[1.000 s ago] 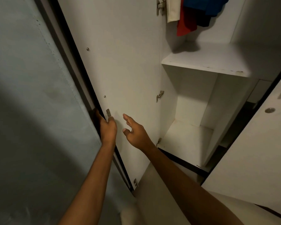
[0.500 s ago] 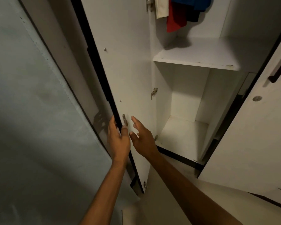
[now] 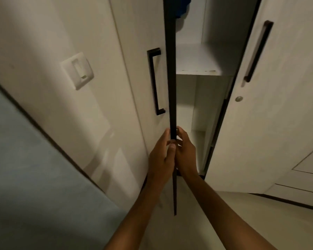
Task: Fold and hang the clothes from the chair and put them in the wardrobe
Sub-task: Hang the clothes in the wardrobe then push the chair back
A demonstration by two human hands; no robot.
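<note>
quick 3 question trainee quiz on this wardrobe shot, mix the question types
1. True or false: both hands hold the dark edge of the wardrobe door.
2. The wall switch is on which side of the door handle? A left, B right, C above.
3. Fill in: the cloth at the top of the wardrobe is ____ in colour.

Key
1. True: left hand and right hand grip it from either side.
2. A
3. blue

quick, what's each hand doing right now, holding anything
Left hand: grips the dark edge of the wardrobe door, thumb over it.
Right hand: fingers curled on the same edge from the other side.
</note>
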